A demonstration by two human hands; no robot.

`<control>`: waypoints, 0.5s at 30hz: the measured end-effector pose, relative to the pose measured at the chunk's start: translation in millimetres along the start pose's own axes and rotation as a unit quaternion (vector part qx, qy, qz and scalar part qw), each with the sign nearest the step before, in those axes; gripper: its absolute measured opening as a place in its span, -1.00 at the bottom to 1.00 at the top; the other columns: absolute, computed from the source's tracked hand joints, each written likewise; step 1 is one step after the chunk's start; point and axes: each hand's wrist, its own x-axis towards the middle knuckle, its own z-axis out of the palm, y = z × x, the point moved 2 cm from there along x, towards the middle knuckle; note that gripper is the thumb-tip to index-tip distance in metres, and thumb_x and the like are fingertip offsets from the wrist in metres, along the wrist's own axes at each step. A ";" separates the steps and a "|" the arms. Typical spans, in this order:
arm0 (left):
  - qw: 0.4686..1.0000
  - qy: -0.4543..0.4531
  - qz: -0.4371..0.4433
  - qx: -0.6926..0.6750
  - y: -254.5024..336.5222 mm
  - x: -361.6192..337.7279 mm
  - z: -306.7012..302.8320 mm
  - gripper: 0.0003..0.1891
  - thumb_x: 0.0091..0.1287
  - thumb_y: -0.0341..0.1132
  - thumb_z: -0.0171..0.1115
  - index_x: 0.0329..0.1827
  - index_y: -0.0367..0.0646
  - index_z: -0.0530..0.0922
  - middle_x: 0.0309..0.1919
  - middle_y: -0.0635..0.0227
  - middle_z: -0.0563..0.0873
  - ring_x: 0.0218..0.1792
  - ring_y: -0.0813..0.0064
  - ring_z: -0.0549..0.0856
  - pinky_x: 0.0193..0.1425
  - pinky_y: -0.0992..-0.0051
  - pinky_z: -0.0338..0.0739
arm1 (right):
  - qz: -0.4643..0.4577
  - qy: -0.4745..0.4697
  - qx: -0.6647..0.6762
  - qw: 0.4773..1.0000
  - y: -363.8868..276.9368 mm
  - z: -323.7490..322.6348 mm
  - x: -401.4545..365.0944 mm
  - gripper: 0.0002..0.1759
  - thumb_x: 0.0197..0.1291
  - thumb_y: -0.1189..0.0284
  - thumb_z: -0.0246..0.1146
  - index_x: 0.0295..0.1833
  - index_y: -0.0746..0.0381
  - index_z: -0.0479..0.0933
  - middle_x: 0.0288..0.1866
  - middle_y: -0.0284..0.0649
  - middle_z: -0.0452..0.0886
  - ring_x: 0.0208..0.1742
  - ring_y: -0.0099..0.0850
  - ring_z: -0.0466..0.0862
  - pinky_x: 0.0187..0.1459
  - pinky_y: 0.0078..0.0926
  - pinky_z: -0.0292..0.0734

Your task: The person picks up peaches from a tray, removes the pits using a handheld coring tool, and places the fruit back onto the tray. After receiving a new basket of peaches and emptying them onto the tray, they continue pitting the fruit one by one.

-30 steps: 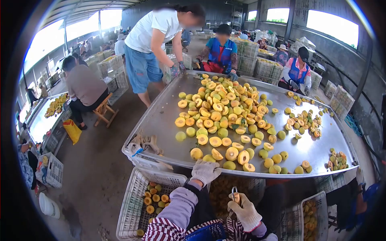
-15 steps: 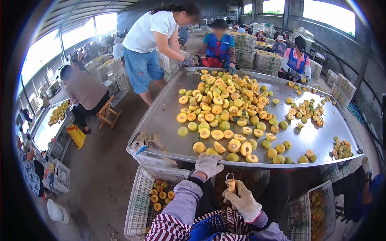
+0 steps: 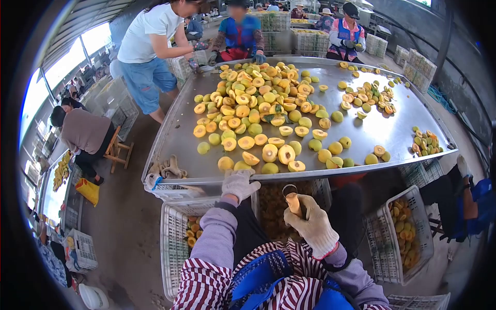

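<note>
In a white knit glove, my left hand [image 3: 239, 185] rests at the near edge of the metal table [image 3: 196, 173], thumb apart and fingertips reaching toward a whole yellow-green peach [image 3: 243, 166]. Whether the fingertips touch it is hard to see. My right hand [image 3: 313, 225], also gloved, is closed round the wooden handle of a pitting tool [image 3: 294, 204]; its metal ring points up, in front of the table edge. A large heap of halved and whole peaches [image 3: 258, 98] covers the table's middle. Many halves show their stones.
Below the table stand a white crate [image 3: 173, 248] with peach halves at left, another crate [image 3: 413, 237] at right, and one between my knees. A pair of gloves [image 3: 170, 168] lies on the table's left corner. Co-workers [image 3: 237, 36] are at the far side.
The view has tilted down and shifted right. My left hand stays at the table edge, and the right still holds the pitting tool. The standing person has drawn their hands back somewhat.
</note>
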 end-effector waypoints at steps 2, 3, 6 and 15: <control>1.000 -0.010 -0.002 0.002 2.5 0.0 -0.9 -0.34 0.21 0.18 0.27 0.32 0.03 0.62 0.26 0.11 0.66 0.33 0.05 0.54 0.54 0.19 0.22 | 0.030 -0.010 0.015 0.999 1.1 -4.1 0.5 -0.47 0.27 0.26 0.39 0.27 0.27 0.49 -0.27 -0.09 0.71 -0.30 -0.39 0.73 -0.17 -0.45 0.59; 1.000 -0.017 -0.005 0.002 3.2 0.8 -1.3 -0.33 0.21 0.18 0.27 0.33 0.03 0.61 0.28 0.10 0.65 0.34 0.03 0.53 0.55 0.18 0.21 | 0.040 -0.013 0.027 0.999 0.4 -6.0 1.2 -0.46 0.28 0.26 0.38 0.28 0.28 0.48 -0.26 -0.10 0.72 -0.27 -0.40 0.74 -0.14 -0.46 0.60; 0.999 0.009 0.011 0.042 2.5 1.5 1.9 -0.39 0.26 0.18 0.21 0.30 0.07 0.61 0.21 0.23 0.70 0.31 0.25 0.58 0.49 0.23 0.22 | 0.076 -0.021 0.052 0.996 -0.9 -14.5 4.8 -0.45 0.29 0.26 0.37 0.29 0.30 0.47 -0.23 -0.11 0.74 -0.23 -0.41 0.74 -0.08 -0.48 0.60; 0.997 0.043 0.037 0.051 1.2 11.5 5.5 -0.42 0.25 0.16 0.26 0.22 0.01 0.63 0.10 0.18 0.72 0.22 0.11 0.59 0.42 0.20 0.32 | 0.150 0.003 0.183 0.971 37.5 -42.3 42.6 -0.52 0.33 0.40 0.36 0.29 0.35 0.47 -0.26 -0.30 0.69 -0.24 -0.60 0.67 -0.11 -0.59 0.59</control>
